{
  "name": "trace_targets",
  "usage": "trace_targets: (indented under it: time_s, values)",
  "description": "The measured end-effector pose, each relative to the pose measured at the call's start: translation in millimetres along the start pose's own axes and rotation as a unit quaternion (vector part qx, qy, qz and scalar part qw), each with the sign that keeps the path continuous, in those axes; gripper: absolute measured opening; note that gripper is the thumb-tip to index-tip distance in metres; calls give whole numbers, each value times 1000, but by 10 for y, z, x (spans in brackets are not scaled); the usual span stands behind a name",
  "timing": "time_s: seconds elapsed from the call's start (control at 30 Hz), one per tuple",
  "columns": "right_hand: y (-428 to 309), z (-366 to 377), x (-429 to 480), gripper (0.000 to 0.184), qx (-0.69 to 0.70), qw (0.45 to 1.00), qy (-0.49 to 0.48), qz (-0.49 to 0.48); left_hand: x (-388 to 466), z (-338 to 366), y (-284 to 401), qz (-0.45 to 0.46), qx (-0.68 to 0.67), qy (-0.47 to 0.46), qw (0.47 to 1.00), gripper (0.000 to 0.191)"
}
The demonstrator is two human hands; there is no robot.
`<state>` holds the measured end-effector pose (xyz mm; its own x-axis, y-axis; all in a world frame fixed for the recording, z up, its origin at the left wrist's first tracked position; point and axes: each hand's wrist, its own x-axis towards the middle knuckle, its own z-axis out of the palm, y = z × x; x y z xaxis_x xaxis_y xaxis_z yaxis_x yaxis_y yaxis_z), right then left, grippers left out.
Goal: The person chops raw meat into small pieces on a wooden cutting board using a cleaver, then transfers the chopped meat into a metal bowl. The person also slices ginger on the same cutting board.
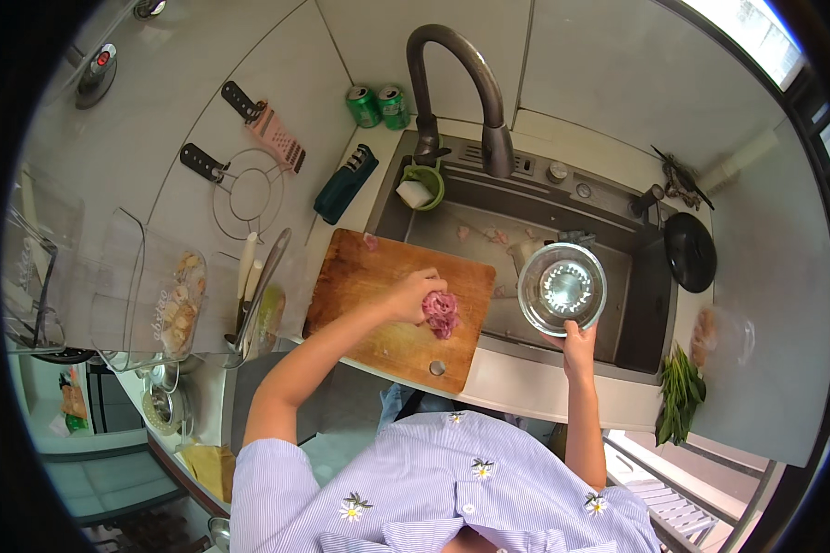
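Observation:
On the wooden cutting board [366,276], my left hand [415,296] has its fingers closed around the side of a clump of cut raw pink meat [443,314]. A small scrap of meat lies near the board's far left corner. My right hand [575,339] grips the near rim of a clear glass bowl [562,289], which is over the sink, right of the board. No food shows inside the bowl. The dark sink [612,269] holds scattered pale pink scraps and a pale object partly hidden behind the bowl.
A dark gooseneck faucet [491,76] arches over the sink. A green strainer with a white sponge [415,194] hangs at its corner. A knife sharpener [346,184] and green cans [364,106] stand at left. Knives [247,266] are racked left of the board. Leafy greens [680,395] lie at right.

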<state>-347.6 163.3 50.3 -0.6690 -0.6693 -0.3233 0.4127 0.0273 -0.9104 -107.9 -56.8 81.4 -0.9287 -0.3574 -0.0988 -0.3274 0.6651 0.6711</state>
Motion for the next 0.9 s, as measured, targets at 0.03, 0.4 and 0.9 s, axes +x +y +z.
trace_targets:
  time_s: [0.03,0.4,0.9]
  values:
    - [-15,22,-21,58,1,1000,-13,6,-38,-76,56,1,-6,2,1000,35]
    - [15,532,-299,70,-55,979,-172,95,-192,-758,656,60,-29,41,997,33]
    - [-125,696,-533,47,17,955,-174,239,-227,-434,747,-30,-262,92,960,44]
